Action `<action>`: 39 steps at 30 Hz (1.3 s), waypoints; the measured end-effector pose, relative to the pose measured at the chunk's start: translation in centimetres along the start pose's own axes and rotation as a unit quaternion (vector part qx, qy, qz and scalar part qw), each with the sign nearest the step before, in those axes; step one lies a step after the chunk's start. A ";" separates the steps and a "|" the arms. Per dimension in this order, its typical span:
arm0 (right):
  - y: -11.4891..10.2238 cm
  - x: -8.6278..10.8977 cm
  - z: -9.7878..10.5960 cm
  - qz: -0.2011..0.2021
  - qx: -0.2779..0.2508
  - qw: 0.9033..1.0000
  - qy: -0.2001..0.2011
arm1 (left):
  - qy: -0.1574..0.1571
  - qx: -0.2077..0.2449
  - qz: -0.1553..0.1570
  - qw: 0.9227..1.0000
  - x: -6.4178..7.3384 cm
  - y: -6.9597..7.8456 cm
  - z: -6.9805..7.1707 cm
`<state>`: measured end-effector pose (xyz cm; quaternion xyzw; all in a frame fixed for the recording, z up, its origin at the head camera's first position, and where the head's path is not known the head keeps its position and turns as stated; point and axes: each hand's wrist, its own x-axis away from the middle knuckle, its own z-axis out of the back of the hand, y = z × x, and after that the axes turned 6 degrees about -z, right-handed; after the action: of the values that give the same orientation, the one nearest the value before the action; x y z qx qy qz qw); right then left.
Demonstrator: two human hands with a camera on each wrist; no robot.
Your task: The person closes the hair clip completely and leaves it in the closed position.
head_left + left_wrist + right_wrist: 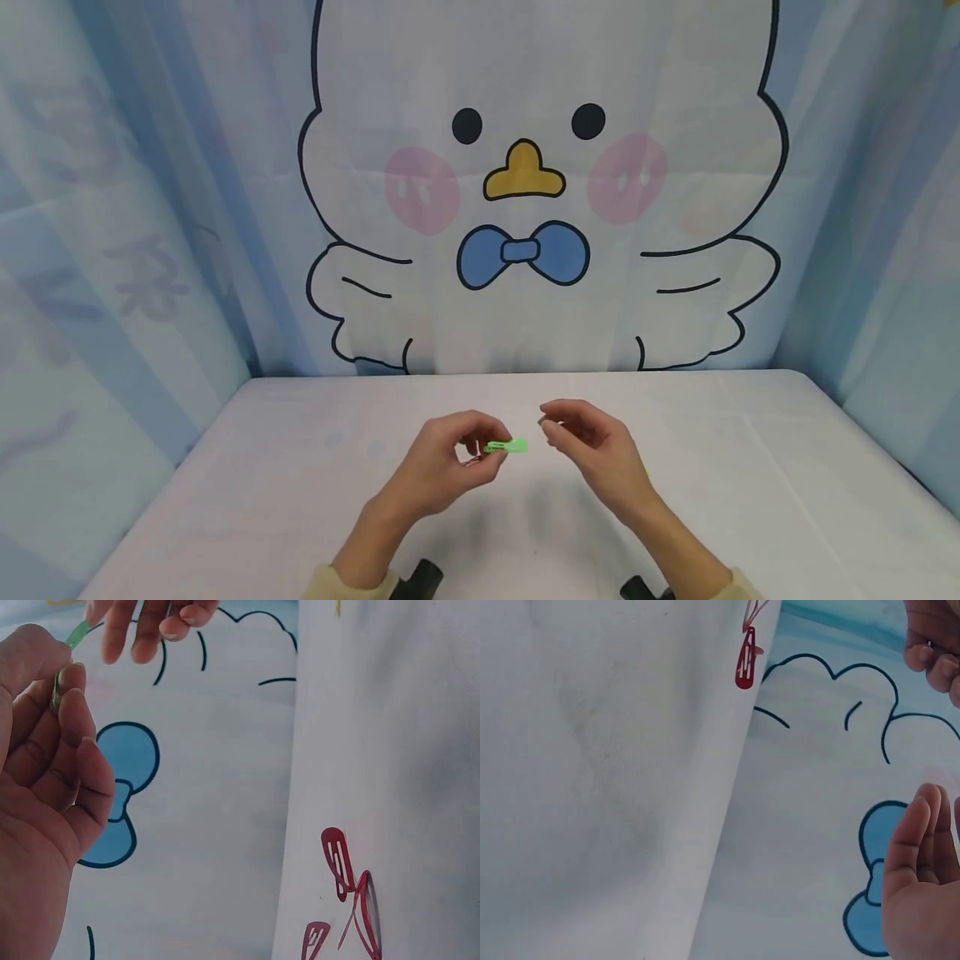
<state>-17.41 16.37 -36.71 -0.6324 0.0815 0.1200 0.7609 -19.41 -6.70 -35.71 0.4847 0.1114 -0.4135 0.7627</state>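
Between thumb and fingers, my left hand [450, 458] pinches a light green hair clip [516, 447], its wide end pointing right toward the other hand. In the left wrist view the green clip [78, 634] sticks up past the thumb tip. A short gap to the right, my right hand [600, 454] is raised with its fingers bent loosely and the thumb apart from them. No object shows between the right fingers [909, 844] in the right wrist view. Both hands are above the white table.
Several red hair clips [339, 862] lie on the white table [720, 450], mostly hidden behind my left hand in the head view. A bit of something yellow [647, 472] peeks out beside my right wrist. A curtain with a cartoon bird [525, 325] hangs behind the table.
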 end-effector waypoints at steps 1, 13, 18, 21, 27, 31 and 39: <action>-0.1 0.0 -0.2 0.001 -0.005 1.000 -0.003 | 0.002 0.003 -0.004 1.000 0.0 0.0 -0.1; -0.4 0.5 -1.2 -0.018 -0.026 0.999 -0.014 | 0.018 0.018 -0.028 0.999 0.0 -0.3 -0.3; -0.4 0.7 -1.5 -0.019 -0.036 0.999 -0.032 | 0.021 0.019 -0.033 0.999 0.1 -0.4 -0.3; -0.4 0.7 -1.7 -0.021 -0.042 0.998 -0.040 | 0.024 0.019 -0.037 0.999 0.1 -0.4 -0.3; -0.3 0.9 -1.8 -0.030 -0.057 0.997 -0.051 | 0.029 0.022 -0.045 0.998 0.1 -0.3 -0.4; 0.0 0.9 -2.0 -0.029 -0.066 0.996 -0.055 | 0.025 0.025 -0.053 0.998 0.2 -0.3 -0.5; 0.0 1.1 -2.3 -0.043 -0.068 0.995 -0.051 | 0.015 0.027 -0.041 0.999 0.2 -0.4 -0.8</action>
<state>-16.32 14.20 -37.43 -0.6785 0.0068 0.1248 0.7239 -19.41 -6.26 -36.53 0.5061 0.1313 -0.4401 0.7300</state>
